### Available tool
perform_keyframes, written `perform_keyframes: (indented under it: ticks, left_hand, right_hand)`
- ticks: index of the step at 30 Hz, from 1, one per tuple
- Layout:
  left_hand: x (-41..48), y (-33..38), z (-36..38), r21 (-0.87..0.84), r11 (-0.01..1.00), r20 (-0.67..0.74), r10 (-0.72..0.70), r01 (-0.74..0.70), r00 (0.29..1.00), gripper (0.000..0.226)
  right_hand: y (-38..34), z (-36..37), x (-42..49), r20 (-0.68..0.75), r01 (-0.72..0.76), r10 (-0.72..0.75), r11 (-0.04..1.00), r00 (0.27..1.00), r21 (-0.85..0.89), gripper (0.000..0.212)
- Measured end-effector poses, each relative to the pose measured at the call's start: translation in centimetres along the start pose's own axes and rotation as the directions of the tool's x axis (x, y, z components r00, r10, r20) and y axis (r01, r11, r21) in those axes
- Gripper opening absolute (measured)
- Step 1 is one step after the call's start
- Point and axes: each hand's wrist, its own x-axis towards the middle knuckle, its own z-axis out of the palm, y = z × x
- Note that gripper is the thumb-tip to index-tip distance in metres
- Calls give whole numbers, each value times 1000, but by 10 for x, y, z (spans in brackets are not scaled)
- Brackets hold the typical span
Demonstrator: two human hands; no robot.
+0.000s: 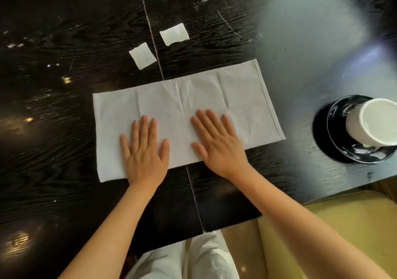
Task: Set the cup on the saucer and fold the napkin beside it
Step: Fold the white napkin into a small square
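Note:
A white cloth napkin [214, 98] lies on the dark table as a long rectangle, folded once, with creases across it. My left hand [145, 149] rests flat on its near left part, fingers spread. My right hand [217, 139] presses flat on the napkin's near middle, fingers spread too. Neither hand holds anything. At the right edge of the view a white cup [371, 121] stands on a black glossy saucer [335, 149].
Two small white paper squares [142, 56] [174, 34] lie beyond the napkin near the seam of the black wooden table [53, 106]. A yellow chair seat [322, 235] is at the lower right, past the table's near edge. White trousers show below.

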Motion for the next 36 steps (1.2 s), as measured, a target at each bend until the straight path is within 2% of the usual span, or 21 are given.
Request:
perform_keyframes:
  ticks: [5,7,9,11,13,16,18,20,23,25,27,29,30,32,34,35,36]
  left_hand:
    - [-2,-36,-2,64,977,28,200,-201,979,69]
    - [-1,-51,-4,91,948,58,299,-304,952,69]
    - [-1,-65,-7,105,892,121,428,-440,896,68]
    - [-1,-78,-10,134,793,180,570,-595,801,69]
    - [1,-92,-13,143,712,206,658,-688,724,68]
    - [3,-105,-16,138,682,192,693,-718,695,60]
    - [1,-108,-20,149,682,164,697,-716,698,53]
    - [-3,-113,-23,163,665,135,717,-729,684,48]
    - [-11,-123,-26,157,657,114,730,-738,674,51]
    - [-13,-129,-31,120,695,114,700,-709,705,48]
    - [-13,-133,-37,-34,754,96,656,-656,749,50]
    - [-9,-128,-53,-298,849,17,461,-436,887,28]
    - [-4,-125,-59,-432,855,26,330,-287,943,26]
    - [10,-119,-68,-630,777,88,61,8,994,24]
    - [30,-113,-76,-705,693,94,-118,150,989,16]
    - [38,-110,-78,-736,646,111,-176,200,978,24]
    - [47,-109,-77,-772,591,120,-228,235,966,32]
  right_hand:
    - [63,-16,-24,54,-109,113,992,992,-64,66]
    - [85,-23,-32,96,-82,91,992,991,-101,71]
    - [99,-29,-37,153,4,15,992,988,-125,75]
    - [111,-35,-37,208,104,-76,987,975,-124,77]
    - [124,-43,-36,246,191,-162,977,956,-97,74]
    - [140,-60,-37,190,325,-311,944,931,-51,50]
    - [145,-70,-38,124,400,-389,914,913,-75,46]
    - [145,-78,-37,82,351,-347,936,934,-39,49]
    - [145,-84,-30,41,198,-207,968,978,152,44]
    - [146,-91,-23,64,64,-89,946,994,318,37]
    - [150,-100,-16,152,-110,45,886,987,451,33]
    - [154,-109,-6,212,-258,170,816,962,517,29]
    - [157,-110,0,231,-304,206,766,951,567,26]
    - [158,-112,13,279,-364,234,644,931,673,21]
    - [156,-114,25,308,-412,280,504,909,759,10]
    - [154,-114,32,306,-418,306,435,902,797,10]
    - [153,-113,39,286,-408,337,384,897,828,24]
